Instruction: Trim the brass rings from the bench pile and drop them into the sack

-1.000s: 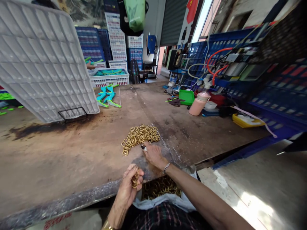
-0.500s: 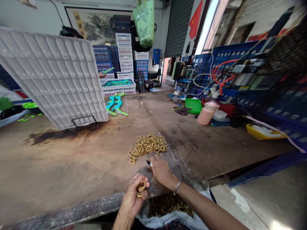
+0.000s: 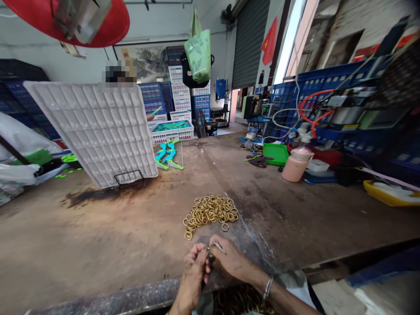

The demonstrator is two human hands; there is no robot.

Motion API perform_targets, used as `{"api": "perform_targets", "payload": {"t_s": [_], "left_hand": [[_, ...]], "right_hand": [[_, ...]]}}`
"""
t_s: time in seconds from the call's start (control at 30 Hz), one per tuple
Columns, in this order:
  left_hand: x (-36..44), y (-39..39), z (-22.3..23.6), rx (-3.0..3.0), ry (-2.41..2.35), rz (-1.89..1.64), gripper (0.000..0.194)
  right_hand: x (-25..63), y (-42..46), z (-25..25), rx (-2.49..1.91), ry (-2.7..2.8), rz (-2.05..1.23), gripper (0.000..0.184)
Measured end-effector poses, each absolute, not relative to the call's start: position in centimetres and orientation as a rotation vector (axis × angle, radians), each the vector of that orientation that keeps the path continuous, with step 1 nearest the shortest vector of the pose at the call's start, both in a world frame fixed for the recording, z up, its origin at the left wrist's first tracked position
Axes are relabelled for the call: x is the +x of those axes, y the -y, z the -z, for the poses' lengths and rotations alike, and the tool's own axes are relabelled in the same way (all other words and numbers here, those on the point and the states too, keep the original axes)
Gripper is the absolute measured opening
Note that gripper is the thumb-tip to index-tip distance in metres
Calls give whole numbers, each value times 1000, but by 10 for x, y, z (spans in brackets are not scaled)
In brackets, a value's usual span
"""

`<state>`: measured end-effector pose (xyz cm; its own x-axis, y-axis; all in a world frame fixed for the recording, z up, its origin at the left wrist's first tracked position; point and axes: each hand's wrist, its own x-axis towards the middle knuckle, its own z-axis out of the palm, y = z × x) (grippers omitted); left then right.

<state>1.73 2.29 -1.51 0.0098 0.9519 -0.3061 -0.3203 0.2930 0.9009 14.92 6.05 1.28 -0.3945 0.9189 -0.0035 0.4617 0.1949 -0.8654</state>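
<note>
My left hand (image 3: 194,270) is closed in front of the pile, near the table's front edge, with a bit of gold ring showing at its fingertips. Meeting it there is my right hand (image 3: 231,259), closed round a small blade-like tool (image 3: 218,246) with a pale body. The fingers hide most of what lies between the hands. Just beyond them a heap of gold rings (image 3: 211,211) rests on the brown table (image 3: 131,245). One loose gold ring (image 3: 225,227) lies at its near right side. Below the table edge, more rings (image 3: 241,299) fill a pale bag.
A white ribbed panel (image 3: 98,127) leans on a black wire stand (image 3: 131,178) at left, a person partly hidden behind it. Blue-green toy bows (image 3: 169,154) lie past it. Rightward are a pink bottle (image 3: 297,165), a green tray (image 3: 276,153) and a yellow tray (image 3: 387,193).
My right hand has come back from the heap to my left hand, and their fingertips now meet. One ring lies apart from the heap. The view has tilted up.
</note>
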Motion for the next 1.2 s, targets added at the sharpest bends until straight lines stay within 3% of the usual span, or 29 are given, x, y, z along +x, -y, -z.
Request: {"api": "perform_targets", "payload": {"t_s": [0.17, 0.47, 0.8, 1.2], "left_hand": [[25, -25, 13, 841, -1218, -1143, 36], [36, -26, -3, 975, -1257, -1114, 40], [38, -20, -7, 912, -1234, -1032, 34], [38, -17, -14, 837, -1119, -1073, 28]], "right_hand": [[148, -61, -11, -1296, 1743, -1265, 11], [158, -60, 4, -1268, 1326, -1778, 32], [159, -69, 4, -1303, 1550, -1315, 19], [160, -64, -11, -1288, 1643, -1265, 22]]}}
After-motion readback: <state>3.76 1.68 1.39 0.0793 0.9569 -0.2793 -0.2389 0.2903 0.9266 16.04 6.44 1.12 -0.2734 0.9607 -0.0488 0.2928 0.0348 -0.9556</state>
